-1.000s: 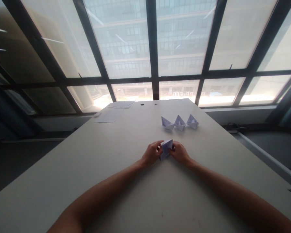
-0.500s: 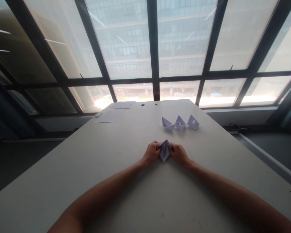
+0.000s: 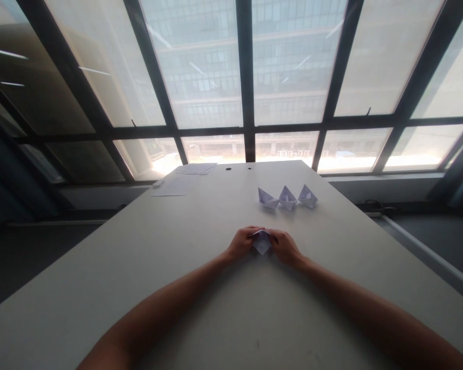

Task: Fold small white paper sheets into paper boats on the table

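A folded white paper piece [image 3: 262,243], pointed toward me at its lower end, is held between my two hands just above or on the white table [image 3: 200,246]. My left hand [image 3: 242,243] grips its left side with bent fingers. On the other side my right hand [image 3: 284,245] is closed on the right edge. The fingers of both hands meet over the top of the paper and hide part of it. Beyond them stand three folded paper boats: a left one [image 3: 268,199], a middle one [image 3: 287,198] and a right one [image 3: 307,197].
Flat white paper sheets [image 3: 173,186] lie at the table's far left. Two small dark holes, the larger a round one [image 3: 228,169], are near the far edge. Behind the table rises a dark-framed window [image 3: 248,77], with curtains at both sides.
My fingers have moved in over the top of the folded paper, so its upper peak no longer shows and it looks shorter. The three boats stay in place; the view has tilted slightly.
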`<state>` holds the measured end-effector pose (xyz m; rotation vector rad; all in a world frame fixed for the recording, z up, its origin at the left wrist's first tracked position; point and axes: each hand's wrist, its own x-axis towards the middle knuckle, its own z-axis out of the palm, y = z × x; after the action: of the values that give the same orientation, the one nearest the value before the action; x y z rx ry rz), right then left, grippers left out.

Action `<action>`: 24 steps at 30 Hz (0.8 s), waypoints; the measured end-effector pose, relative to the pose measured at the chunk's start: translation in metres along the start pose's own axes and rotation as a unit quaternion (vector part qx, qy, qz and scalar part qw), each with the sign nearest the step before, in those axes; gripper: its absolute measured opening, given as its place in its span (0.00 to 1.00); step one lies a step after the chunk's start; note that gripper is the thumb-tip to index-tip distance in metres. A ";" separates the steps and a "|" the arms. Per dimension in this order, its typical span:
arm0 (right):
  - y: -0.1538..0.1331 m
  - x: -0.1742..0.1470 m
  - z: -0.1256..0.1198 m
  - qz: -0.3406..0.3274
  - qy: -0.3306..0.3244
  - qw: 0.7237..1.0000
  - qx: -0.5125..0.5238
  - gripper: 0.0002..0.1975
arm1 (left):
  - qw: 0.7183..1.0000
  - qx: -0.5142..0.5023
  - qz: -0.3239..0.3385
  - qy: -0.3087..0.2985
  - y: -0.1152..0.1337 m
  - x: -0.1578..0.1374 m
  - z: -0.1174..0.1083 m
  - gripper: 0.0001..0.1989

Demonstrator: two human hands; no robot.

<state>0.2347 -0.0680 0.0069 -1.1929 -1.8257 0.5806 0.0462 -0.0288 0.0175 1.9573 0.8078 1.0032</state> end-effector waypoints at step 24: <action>0.021 0.008 0.010 0.070 0.054 0.949 0.303 0.18 | 0.891 -0.398 -0.211 -0.053 -0.005 -0.004 -0.015 0.28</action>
<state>0.2349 -0.0508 -0.0108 -0.9081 -1.3281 1.0468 0.0307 -0.0250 0.0176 1.0587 0.5849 0.7750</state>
